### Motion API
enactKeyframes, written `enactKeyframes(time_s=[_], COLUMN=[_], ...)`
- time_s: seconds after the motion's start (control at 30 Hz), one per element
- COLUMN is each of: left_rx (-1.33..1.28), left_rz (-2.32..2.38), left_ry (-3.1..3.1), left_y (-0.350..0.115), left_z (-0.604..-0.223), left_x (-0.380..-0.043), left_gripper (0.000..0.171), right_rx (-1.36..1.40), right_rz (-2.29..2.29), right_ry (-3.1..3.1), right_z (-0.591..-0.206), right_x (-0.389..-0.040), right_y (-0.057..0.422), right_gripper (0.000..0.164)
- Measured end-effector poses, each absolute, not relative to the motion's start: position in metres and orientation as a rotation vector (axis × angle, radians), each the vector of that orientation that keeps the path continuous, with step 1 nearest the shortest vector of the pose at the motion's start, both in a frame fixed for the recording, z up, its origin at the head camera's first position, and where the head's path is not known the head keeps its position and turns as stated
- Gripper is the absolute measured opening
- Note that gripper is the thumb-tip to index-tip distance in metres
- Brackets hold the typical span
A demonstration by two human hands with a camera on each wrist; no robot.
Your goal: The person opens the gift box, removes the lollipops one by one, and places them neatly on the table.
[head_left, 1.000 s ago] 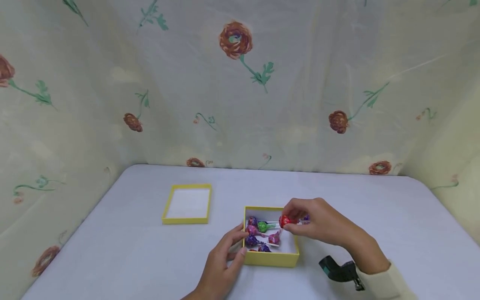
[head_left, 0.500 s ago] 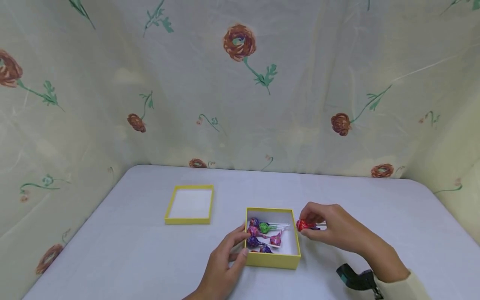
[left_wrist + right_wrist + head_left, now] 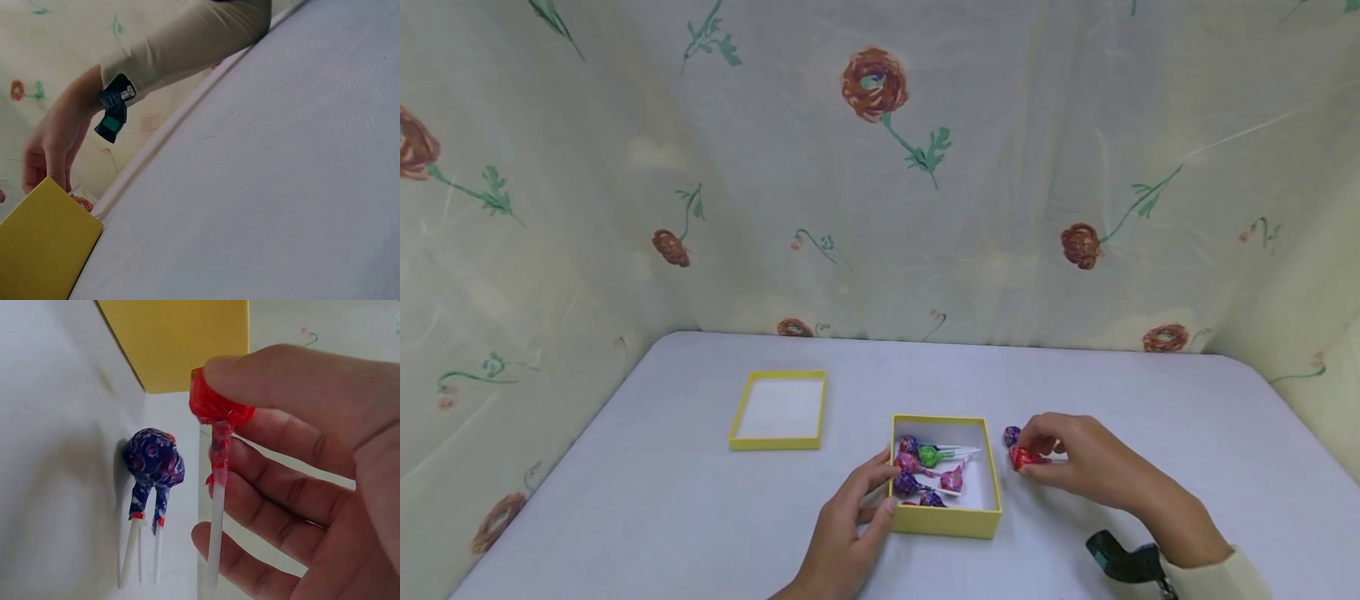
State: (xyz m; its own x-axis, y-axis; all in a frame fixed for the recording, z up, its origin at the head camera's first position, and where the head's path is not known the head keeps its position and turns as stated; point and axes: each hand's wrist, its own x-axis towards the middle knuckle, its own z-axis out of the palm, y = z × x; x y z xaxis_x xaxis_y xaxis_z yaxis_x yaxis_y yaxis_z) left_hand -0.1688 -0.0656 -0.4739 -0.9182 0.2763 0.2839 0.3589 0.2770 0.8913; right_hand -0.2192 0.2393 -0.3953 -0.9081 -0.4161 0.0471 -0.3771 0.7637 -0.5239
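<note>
My right hand pinches a red lollipop beside the yellow box, where my left hand rests, fingers loosely spread; a careless lowering could scatter the purple lollipops on the desk.

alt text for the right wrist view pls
A right hand pinches a wrapped red lollipop by its candy end, stick pointing down. Left of it in the picture, two purple lollipops lie on a white table; a yellow box shows above.

Two hands, one box, one lid, at least nine lollipops
</note>
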Motion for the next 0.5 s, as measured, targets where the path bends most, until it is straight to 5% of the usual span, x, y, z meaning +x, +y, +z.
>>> enactKeyframes(time_s=[0.5], left_rx=[-0.634], left_rz=[-1.788], left_ry=[-2.406], left_y=[-0.0654], left_z=[-0.4746], left_x=[-0.1679], left_gripper=[0.030], right_rx=[-0.556], right_rz=[-0.770], right_ry=[2.856], right_z=[-0.4050], right_x=[-0.2218], right_y=[0.2416], right_gripper=[0.021])
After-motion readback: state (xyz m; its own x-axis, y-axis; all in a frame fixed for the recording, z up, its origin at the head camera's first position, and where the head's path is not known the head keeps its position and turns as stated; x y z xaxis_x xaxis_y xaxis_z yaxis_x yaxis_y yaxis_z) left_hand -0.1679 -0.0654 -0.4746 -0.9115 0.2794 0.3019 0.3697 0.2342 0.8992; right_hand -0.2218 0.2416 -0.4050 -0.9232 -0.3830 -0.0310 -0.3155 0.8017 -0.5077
